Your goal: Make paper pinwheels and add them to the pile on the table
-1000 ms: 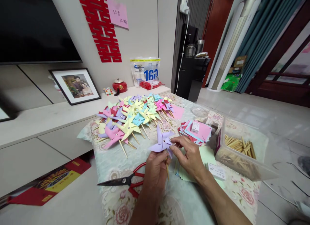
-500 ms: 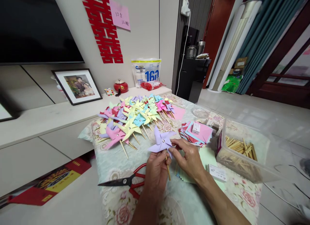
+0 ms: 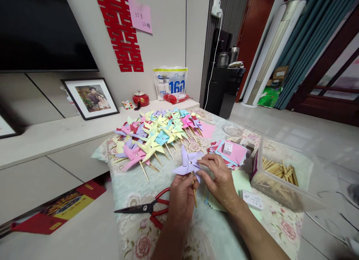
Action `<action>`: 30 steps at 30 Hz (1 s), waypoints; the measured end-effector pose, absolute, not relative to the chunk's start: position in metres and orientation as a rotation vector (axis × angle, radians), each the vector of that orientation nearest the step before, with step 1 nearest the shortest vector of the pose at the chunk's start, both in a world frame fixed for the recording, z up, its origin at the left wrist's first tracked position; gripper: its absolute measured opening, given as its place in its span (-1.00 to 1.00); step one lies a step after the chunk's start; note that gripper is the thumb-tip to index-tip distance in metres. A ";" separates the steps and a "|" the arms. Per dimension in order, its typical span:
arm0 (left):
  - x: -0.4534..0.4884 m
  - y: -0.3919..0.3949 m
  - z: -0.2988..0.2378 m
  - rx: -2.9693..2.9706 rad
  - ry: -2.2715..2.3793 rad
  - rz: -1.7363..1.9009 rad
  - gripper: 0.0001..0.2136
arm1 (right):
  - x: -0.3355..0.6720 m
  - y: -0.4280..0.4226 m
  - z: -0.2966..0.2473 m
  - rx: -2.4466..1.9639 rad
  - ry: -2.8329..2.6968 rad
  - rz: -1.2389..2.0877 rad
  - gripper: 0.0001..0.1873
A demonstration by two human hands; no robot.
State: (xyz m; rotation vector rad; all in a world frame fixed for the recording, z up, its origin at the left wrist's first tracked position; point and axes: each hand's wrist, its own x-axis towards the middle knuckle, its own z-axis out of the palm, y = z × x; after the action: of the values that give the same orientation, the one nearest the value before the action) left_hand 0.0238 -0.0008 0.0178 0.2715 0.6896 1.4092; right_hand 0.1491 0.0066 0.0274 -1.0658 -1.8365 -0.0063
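A purple paper pinwheel [image 3: 187, 163] on a wooden stick is held above the flowered table [image 3: 134, 192]. My left hand [image 3: 181, 198] is closed round the stick just under the paper. My right hand [image 3: 220, 181] pinches the pinwheel's right-hand blades with thumb and fingertips. Behind them lies a pile of finished pinwheels [image 3: 154, 135] in pink, yellow, blue and purple.
Red-handled scissors [image 3: 146, 208] lie left of my left hand. A stack of coloured paper squares [image 3: 228, 152] and a clear box of wooden sticks [image 3: 276, 176] sit to the right. A small white box [image 3: 251, 199] lies near my right wrist. A low cabinet with a framed photo [image 3: 89, 98] stands behind.
Both hands keep their hold on the purple pinwheel. My right fingers have shifted slightly on its blades. The view has drifted a little.
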 end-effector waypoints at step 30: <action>0.006 0.019 -0.003 0.299 0.608 1.459 -0.73 | 0.129 -0.010 0.039 -1.401 -1.968 0.507 -0.84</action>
State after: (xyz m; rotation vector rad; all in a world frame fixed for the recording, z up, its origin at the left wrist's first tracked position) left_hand 0.0059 0.0186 -0.0026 0.2986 0.6077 1.4591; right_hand 0.1291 -0.0098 0.0386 -1.4009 -1.9681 0.5068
